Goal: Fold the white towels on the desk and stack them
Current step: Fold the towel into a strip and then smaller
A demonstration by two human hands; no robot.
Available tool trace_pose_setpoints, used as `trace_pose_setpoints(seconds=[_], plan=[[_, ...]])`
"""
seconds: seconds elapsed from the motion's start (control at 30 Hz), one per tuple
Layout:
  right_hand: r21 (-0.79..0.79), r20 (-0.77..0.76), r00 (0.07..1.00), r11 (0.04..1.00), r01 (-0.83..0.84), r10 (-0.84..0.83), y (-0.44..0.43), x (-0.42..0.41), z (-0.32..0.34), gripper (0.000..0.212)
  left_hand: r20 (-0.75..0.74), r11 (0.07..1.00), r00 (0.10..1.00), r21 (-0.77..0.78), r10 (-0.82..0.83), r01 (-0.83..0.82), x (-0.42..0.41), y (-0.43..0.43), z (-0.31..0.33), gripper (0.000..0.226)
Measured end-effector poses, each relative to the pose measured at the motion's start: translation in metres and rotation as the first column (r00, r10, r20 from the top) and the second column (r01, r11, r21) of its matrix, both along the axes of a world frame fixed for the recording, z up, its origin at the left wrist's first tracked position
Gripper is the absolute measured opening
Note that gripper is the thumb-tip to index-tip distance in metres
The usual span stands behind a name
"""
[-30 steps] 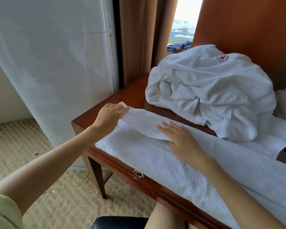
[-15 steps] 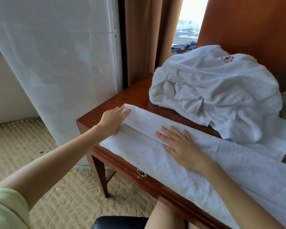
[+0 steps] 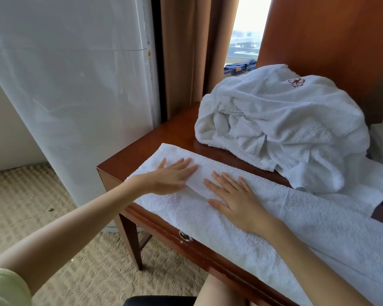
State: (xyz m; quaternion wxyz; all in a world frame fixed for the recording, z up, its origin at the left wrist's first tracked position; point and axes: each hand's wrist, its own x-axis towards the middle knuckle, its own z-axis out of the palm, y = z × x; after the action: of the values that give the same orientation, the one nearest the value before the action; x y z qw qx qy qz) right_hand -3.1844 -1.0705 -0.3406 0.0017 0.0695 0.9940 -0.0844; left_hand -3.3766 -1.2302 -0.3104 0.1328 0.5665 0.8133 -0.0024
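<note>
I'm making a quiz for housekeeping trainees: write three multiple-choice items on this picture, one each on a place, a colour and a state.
1. Where on the desk does the crumpled towel pile lie?
A) on the left end of the long towel
B) behind the long towel, towards the back
C) hanging over the front edge

2. What colour is the emblem stitched on the pile?
A) blue
B) green
C) red

3. How do the left hand and right hand lie on the long towel?
A) both flat, fingers straight
B) both clenched in fists
C) each pinching a raised corner

Answers: 1 B, the pile sits beyond the long towel; 2 C, the stitching is red; 3 A, both palms press the cloth, fingers extended.
</note>
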Motion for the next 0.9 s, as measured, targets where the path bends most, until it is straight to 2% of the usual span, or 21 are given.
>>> trace_pose_setpoints(seconds=[0.1, 0.17, 0.27, 0.3, 0.37, 0.43, 0.47, 0.57, 0.67, 0.73, 0.8, 0.9], plan=[[0.003, -0.027, 1.000, 1.000, 0.015, -0.015, 0.001, -0.001, -0.002, 0.057, 0.037, 0.994, 0.999, 0.110, -0.015, 0.011, -0.001, 0.005, -0.008, 0.054], [-0.007, -0.035, 0.999, 1.000, 0.023, -0.023, 0.001, 0.000, -0.002, 0.060, 0.129, 0.997, 0.992, 0.078, -0.016, 0.006, -0.009, 0.008, -0.005, 0.058], [-0.014, -0.024, 0.999, 1.000, 0.022, -0.022, 0.002, -0.001, -0.002, 0.064, 0.370, 0.999, 0.928, 0.015, 0.036, -0.045, -0.019, 0.013, 0.004, 0.057], [-0.014, -0.023, 0.999, 1.000, 0.022, -0.023, 0.002, -0.001, -0.003, 0.065, 0.376, 0.997, 0.924, 0.009, 0.062, -0.070, -0.018, 0.016, 0.004, 0.061], [-0.009, -0.026, 0.999, 1.000, 0.024, -0.024, 0.002, -0.001, -0.003, 0.065, 0.218, 0.994, 0.972, 0.048, 0.088, -0.101, -0.008, 0.023, -0.005, 0.070], [-0.005, -0.037, 0.999, 1.000, 0.024, -0.024, 0.002, -0.001, -0.004, 0.064, 0.010, 0.988, 0.997, 0.129, 0.081, -0.081, 0.001, 0.027, -0.018, 0.068], [-0.007, -0.042, 0.999, 1.000, 0.022, -0.022, 0.002, -0.001, -0.005, 0.065, -0.040, 0.986, 0.997, 0.156, 0.067, -0.060, 0.001, 0.027, -0.022, 0.066], [-0.060, -0.077, 0.997, 0.998, 0.014, -0.018, 0.001, 0.000, -0.002, 0.067, -0.040, 0.990, 0.996, 0.119, 0.076, -0.071, -0.002, 0.030, -0.017, 0.061], [-0.147, -0.175, 0.978, 0.985, 0.088, -0.113, 0.005, 0.000, 0.005, 0.052, -0.117, 0.983, 0.979, 0.101, 0.165, -0.153, 0.015, 0.043, -0.010, 0.059], [-0.079, -0.248, 0.949, 0.981, 0.179, -0.194, 0.009, 0.002, 0.010, 0.049, -0.161, 0.975, 0.981, 0.210, 0.107, -0.072, 0.043, 0.054, -0.011, 0.056], [-0.003, -0.297, 0.922, 0.966, 0.257, -0.246, 0.013, 0.006, 0.012, 0.049, -0.154, 0.948, 0.988, 0.310, -0.028, 0.075, 0.075, 0.066, -0.016, 0.053], [0.039, -0.212, 0.936, 0.955, 0.294, -0.279, 0.018, 0.024, 0.005, 0.051, -0.070, 0.947, 0.995, 0.308, -0.070, 0.088, 0.108, 0.080, -0.027, 0.053]])
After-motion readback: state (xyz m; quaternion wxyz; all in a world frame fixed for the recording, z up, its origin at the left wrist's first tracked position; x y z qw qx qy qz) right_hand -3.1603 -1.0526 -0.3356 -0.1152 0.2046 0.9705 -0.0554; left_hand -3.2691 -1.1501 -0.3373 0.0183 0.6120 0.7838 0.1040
